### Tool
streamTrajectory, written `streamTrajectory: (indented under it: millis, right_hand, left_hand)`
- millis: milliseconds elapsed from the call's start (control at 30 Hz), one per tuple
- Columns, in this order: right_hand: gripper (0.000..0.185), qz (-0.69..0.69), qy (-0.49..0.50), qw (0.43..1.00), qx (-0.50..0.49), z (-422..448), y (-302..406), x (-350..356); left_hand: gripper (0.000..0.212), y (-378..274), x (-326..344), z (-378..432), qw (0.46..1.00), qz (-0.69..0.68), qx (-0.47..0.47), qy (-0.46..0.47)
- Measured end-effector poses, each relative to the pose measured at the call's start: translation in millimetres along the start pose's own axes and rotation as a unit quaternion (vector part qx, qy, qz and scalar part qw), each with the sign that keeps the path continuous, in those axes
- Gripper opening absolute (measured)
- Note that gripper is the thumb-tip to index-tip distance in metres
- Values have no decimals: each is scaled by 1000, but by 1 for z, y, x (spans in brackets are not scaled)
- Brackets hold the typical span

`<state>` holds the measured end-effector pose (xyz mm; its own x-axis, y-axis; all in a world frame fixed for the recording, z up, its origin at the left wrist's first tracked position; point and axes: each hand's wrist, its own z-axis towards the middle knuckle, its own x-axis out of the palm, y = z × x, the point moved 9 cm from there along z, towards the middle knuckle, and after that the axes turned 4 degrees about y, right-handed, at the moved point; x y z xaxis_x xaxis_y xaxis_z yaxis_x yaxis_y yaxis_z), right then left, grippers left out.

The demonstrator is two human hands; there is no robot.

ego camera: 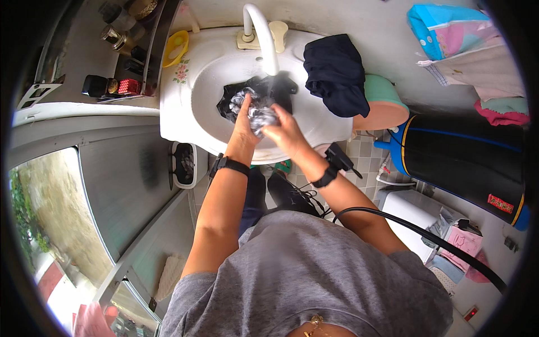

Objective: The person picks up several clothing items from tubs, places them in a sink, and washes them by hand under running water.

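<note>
A wet dark cloth point(229, 93) with soapy, greyish-white patches lies bunched in the white washbasin point(206, 122). Both hands grip its near part under the curved white faucet point(257, 29), from which water seems to run. My left hand point(244, 124) holds the bunch from the left, fingers pointing up the basin. From the right, my right hand point(286, 130) has its fingers curled on the blurred, foamy part. The rest of the cloth spreads over the basin floor behind the hands.
A folded dark navy garment point(334, 73) hangs over the basin's right rim beside a green-and-pink tub point(381, 103). A yellow soap dish point(175, 48) sits at the left rim. Bottles stand on a shelf point(147, 80). A waste bin point(184, 164) is below left. A black cable point(421, 231) crosses my right arm.
</note>
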<state>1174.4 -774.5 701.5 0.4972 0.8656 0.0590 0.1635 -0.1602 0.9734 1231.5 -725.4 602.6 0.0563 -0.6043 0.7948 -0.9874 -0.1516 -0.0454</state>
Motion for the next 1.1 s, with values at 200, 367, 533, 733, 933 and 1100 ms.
streamTrajectory:
  millis: [200, 367, 533, 733, 933, 1100]
  right_hand:
    - [45, -259, -113, 951, -126, 10, 45, 22]
    - [30, -486, -70, 870, -45, 64, -6, -26]
    - [30, -123, -101, 984, 81, 48, -52, -72]
    - [45, -155, -40, 987, 6, 26, -44, -58]
    - [20, 176, -27, 976, 128, 41, -49, -38]
    - [13, 421, -38, 893, 157, 15, -38, -45]
  left_hand:
    - [31, -18, -16, 26, 987, -7, 98, 125]
    - [41, -33, 5, -24, 872, 355, 151, -300]
    - [26, -52, 35, -38, 905, 354, 212, -104]
    - [28, -50, 28, -46, 887, 425, 177, -39]
    - [34, -28, 23, -58, 845, 525, 69, -83]
    - [27, -41, 2, -64, 922, 369, 110, -41]
